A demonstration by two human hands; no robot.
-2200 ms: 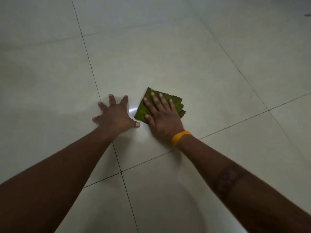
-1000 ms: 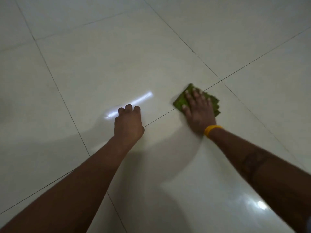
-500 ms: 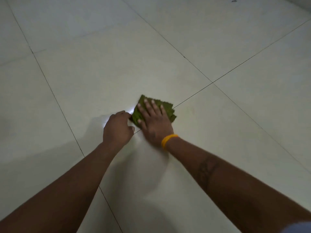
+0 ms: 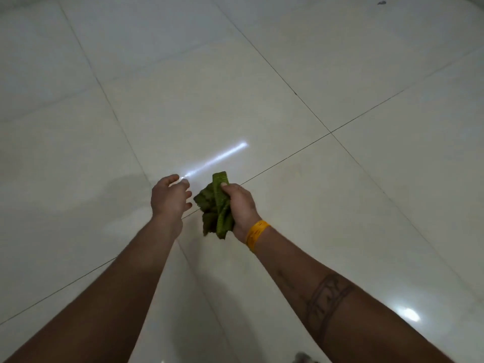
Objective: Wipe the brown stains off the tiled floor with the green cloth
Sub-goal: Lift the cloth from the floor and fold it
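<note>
a: where is the green cloth (image 4: 217, 205)?

b: bunched in the right hand (image 4: 242, 208), fingers curled round it, lifted off the tiled floor (image 4: 262, 87). a yellow wristband (image 4: 256, 233) sits on that wrist.

a: and the left hand (image 4: 169, 199)?

b: loose, fingers relaxed, holding nothing, just beside the cloth. a bright light streak (image 4: 217, 159) crosses the tile ahead.

a: any brown stains?

b: none clear from here. best to refold to a clean face, press flat, then wipe in overlapping strokes.
</note>
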